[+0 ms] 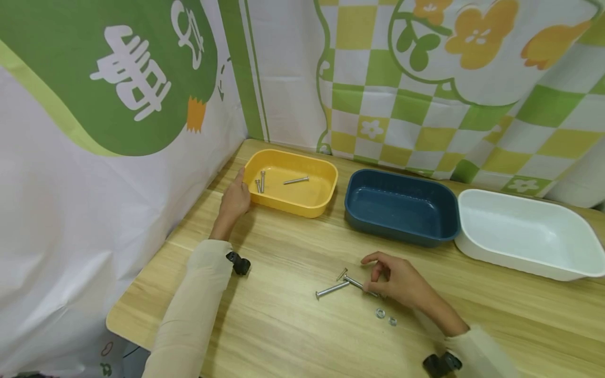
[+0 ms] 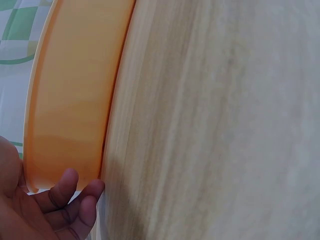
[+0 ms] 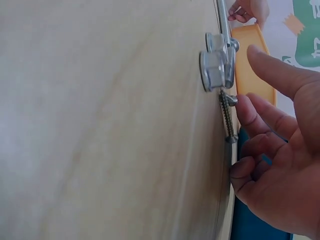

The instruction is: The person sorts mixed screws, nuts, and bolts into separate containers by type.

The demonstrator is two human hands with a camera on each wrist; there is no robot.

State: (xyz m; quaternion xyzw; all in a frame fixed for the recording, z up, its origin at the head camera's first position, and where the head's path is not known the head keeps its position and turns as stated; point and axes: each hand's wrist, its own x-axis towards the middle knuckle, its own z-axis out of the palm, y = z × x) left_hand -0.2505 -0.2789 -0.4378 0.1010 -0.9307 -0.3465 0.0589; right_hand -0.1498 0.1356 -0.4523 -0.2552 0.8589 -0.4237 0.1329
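My left hand [image 1: 235,198] rests against the left end of a yellow tray [image 1: 290,208], its loosely bent fingers [image 2: 65,192] at the end wall in the left wrist view. Inside the tray lie several silver screws [image 1: 296,180]. Over the table, my right hand [image 1: 399,279] has thumb and index finger spread apart. Its thumb overlaps a long screw [image 1: 354,282] in the head view. A second long screw [image 1: 332,290] and a small brass-toned screw [image 1: 342,274] lie beside it. Nearer me are two nuts [image 1: 380,313], seen large in the right wrist view.
A dark blue tray [image 1: 402,231] stands right of the yellow one, and a white tray [image 1: 524,265] adjoins it farther right. Printed cloth [image 1: 359,79] hangs behind the table [image 1: 274,315] and along its left side. Both wrists carry small black cameras.
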